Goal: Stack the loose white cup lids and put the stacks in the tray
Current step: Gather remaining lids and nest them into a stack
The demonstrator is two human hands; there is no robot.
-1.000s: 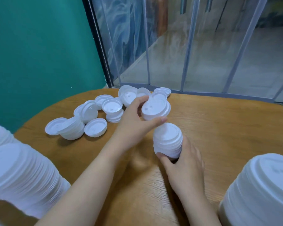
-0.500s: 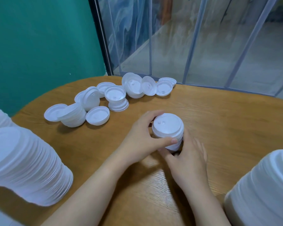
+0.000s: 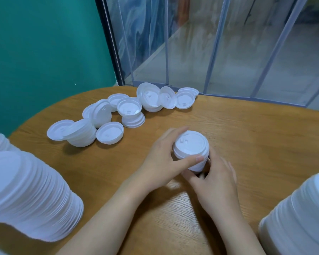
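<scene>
- White plastic fills both near corners: a tall, leaning stack of white cup lids (image 3: 28, 196) at near left, and another tall white lid stack (image 3: 300, 216) at near right, each cut off by the frame edge.
- Between them, both bare forearms reach out over the round wooden table (image 3: 256, 137).
- Right hand (image 3: 216, 183) sits on the near side of the short stack of white lids (image 3: 191, 150), fingers curled round its base and steadying it; how far they wrap behind is hidden, so that part I can't confirm.
- Left hand (image 3: 160, 161) comes in from the left, thumb hooked across the near rim, fingers curving over the far rim, clamping the top lid down onto the pile.
- That short stack stands upright on the table, axis vertical, dome side up, sip slot showing, right in the middle of the scene and caught between the two hands.
- Key relation for the next pick: the scattered loose white lids (image 3: 110, 133) lie farther out and to the left of the stack, so the left hand looks the nearer one to fetch while the right keeps hold.
- Those loose lids lie mixed, some dome up, some hollow side up, some tipped on edge, a few already nested in small piles (image 3: 131, 115).
- Farthest out, more lids (image 3: 166, 98) lean together near the table's back edge, by the clear plastic curtain (image 3: 210, 52) and the teal wall (image 3: 44, 52).
- No tray shows anywhere in view.
</scene>
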